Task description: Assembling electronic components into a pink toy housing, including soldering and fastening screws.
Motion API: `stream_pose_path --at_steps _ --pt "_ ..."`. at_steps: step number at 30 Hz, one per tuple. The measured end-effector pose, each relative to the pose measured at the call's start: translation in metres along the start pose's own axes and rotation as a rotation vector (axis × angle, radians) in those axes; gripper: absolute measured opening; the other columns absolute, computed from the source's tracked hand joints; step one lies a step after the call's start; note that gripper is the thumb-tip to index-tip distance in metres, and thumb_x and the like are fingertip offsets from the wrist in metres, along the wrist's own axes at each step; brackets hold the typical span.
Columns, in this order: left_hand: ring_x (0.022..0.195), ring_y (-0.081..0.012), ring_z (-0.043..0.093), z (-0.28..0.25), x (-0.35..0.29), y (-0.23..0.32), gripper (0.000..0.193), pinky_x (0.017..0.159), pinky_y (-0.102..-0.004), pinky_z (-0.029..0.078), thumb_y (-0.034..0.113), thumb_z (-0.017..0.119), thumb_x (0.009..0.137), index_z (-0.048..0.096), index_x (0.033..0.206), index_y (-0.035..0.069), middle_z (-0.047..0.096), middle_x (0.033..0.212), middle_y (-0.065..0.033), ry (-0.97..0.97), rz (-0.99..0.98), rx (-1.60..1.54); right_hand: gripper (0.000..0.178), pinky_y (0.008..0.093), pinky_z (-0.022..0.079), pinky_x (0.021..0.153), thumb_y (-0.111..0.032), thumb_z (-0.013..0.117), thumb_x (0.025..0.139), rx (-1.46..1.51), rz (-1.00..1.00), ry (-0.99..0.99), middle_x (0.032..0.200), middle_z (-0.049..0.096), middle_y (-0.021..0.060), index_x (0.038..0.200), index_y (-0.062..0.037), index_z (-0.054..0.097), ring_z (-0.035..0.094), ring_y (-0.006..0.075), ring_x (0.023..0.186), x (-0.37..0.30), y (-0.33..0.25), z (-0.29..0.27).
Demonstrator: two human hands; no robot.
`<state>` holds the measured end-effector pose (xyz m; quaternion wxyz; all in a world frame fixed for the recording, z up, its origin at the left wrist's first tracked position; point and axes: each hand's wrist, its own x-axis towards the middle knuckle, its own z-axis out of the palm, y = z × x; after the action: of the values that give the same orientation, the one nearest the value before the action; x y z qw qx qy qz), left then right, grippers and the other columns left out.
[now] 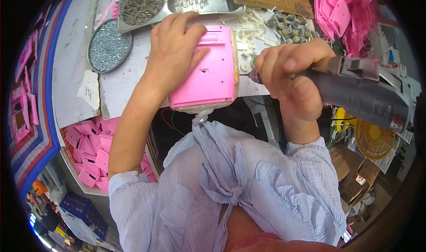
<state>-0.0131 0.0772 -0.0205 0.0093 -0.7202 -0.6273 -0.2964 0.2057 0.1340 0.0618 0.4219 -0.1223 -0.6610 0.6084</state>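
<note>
A flat pink plastic panel (211, 81) lies on a padded block (235, 57) at the table's near edge. It has a slot near its far end, a small square cutout and a few holes. My left hand (174, 50) presses on its left side, fingers curled over the far part. My right hand (293, 72) grips a dark cordless power screwdriver (359, 92), held sideways. Its chuck (254, 76) and thin bit point left at the panel's right side. Whether the bit touches the panel I cannot tell.
Beyond the panel stands a metal tray (204, 1) of small screws or pins, with a round dish (110, 46) of silvery pieces to its left. White plastic parts (248, 32) and grey-green motors (290, 26) lie behind. Pink parts fill a box (91, 156) and a far-right heap (341, 15).
</note>
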Motion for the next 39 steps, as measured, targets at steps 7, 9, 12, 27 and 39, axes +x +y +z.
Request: stream_pose_path --at_steps 7,9,12,27,39 --pt "0.123 -0.0341 0.057 0.008 -0.014 -0.019 0.033 0.102 -0.0481 0.044 0.019 0.074 0.086 0.062 0.112 0.003 0.062 0.129 -0.0139 0.009 0.017 -0.129 0.024 0.0284 0.050 0.061 -0.011 0.071 0.087 0.129 -0.026 -0.025 0.081 0.062 0.0069 0.103 0.0000 0.056 0.058 0.0118 0.065 0.008 -0.001 0.003" --pt "0.117 -0.0337 0.060 0.012 -0.017 -0.021 0.033 0.098 -0.0461 0.047 0.019 0.073 0.086 0.062 0.113 0.002 0.065 0.122 -0.0145 -0.009 -0.029 -0.214 0.022 0.0279 0.050 0.061 -0.009 0.070 0.087 0.089 0.025 0.021 0.082 0.062 0.0068 0.102 -0.0002 0.057 0.058 0.0110 0.065 -0.006 0.019 0.000" --pt "0.107 -0.0354 0.062 0.011 -0.011 -0.016 0.033 0.094 -0.0445 0.048 0.019 0.071 0.088 0.061 0.114 0.001 0.067 0.113 -0.0154 -0.013 -0.028 -0.260 0.021 0.0265 0.050 0.061 -0.008 0.070 0.086 0.135 0.079 0.058 0.085 0.063 0.0076 0.101 0.0000 0.058 0.059 0.0105 0.066 -0.020 0.031 -0.004" --pt "0.095 -0.0240 0.064 -0.146 -0.267 -0.032 0.030 0.085 -0.0342 0.051 0.023 0.069 0.095 0.063 0.110 -0.002 0.070 0.109 -0.0160 0.290 -1.044 -0.066 0.027 0.0354 0.036 0.069 -0.019 0.051 0.098 0.255 -0.091 -0.044 0.061 0.038 -0.0032 0.118 -0.0036 0.060 0.040 0.0122 0.058 0.021 0.019 -0.086" --pt "0.075 -0.0204 0.067 -0.170 -0.549 -0.139 0.038 0.059 -0.0333 0.056 0.025 0.071 0.091 0.064 0.112 -0.006 0.067 0.093 -0.0126 0.899 -1.609 0.246 0.024 0.0285 0.037 0.067 -0.014 0.058 0.098 0.234 -0.016 -0.120 0.066 0.040 -0.0032 0.119 -0.0021 0.056 0.039 0.0104 0.058 0.059 0.054 -0.038"
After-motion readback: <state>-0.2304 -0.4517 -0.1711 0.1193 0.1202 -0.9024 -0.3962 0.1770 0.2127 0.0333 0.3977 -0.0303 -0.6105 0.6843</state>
